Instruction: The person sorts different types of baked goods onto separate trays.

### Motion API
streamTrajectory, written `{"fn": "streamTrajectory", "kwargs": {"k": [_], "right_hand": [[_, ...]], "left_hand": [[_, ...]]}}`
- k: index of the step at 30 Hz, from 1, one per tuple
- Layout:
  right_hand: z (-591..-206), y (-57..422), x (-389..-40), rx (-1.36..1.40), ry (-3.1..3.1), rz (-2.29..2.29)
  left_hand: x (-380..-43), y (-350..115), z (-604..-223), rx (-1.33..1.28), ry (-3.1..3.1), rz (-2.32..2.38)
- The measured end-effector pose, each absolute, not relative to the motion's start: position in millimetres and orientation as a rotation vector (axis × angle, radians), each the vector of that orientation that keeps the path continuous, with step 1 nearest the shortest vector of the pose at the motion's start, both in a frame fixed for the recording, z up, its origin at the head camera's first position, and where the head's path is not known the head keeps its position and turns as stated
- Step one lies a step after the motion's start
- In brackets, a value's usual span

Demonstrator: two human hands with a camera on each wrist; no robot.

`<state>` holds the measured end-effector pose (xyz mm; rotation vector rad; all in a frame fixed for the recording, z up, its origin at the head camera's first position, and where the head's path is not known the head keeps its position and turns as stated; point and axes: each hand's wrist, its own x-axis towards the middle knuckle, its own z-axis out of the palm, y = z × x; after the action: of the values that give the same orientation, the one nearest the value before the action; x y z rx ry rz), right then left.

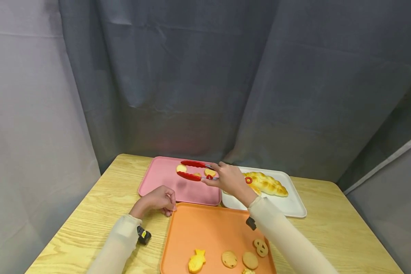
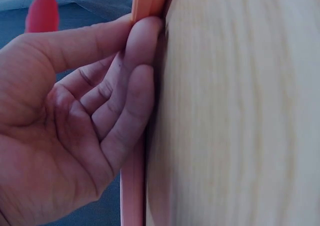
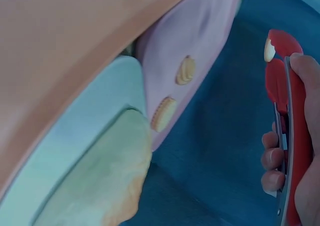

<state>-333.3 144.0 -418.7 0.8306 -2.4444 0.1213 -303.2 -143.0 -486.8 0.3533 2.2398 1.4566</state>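
The left hand (image 1: 156, 201) rests on the table (image 1: 89, 220) with loosely curled fingers (image 2: 131, 93) touching the orange tray's (image 1: 205, 228) corner, while the right hand (image 1: 229, 179) grips red tongs (image 1: 193, 170) above two cookies (image 1: 182, 168) on the pink tray (image 1: 164, 186).

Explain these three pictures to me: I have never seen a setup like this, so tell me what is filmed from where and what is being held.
No machine here: a person works with bare hands. The big picture comes from a camera on the head; the other two from cameras on each wrist.

On the wooden table lie a pink tray, a white tray with a braided bread loaf, and an orange tray with cookies.

The right hand grips red tongs above the pink tray, a cookie between the tips. The left hand rests at the orange tray's edge.
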Motion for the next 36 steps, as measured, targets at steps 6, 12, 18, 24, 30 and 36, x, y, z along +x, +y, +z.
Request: {"fn": "streamTrajectory", "kwargs": {"k": [6,12,18,24,30,36], "right_hand": [[-433,138,-345,0.775,-2.556,0.077],[-441,130,-351,0.769,-2.660,0.063],[-448,125,-354,0.770,-2.695,-0.038],[-456,123,-357,0.804,-2.670,-0.076],[-457,122,-358,0.768,-2.753,-0.084],[-456,123,-356,0.755,-2.770,-0.060]], "left_hand": [[-303,-143,-487,0.349,2.235,1.458],[-303,-143,-488,0.345,2.232,1.461],[-303,-143,-487,0.358,2.229,1.473],[-302,-141,-487,0.341,2.222,1.470],[-303,-142,-487,0.330,2.222,1.460],[-302,-142,-486,0.335,2.236,1.461]]}}
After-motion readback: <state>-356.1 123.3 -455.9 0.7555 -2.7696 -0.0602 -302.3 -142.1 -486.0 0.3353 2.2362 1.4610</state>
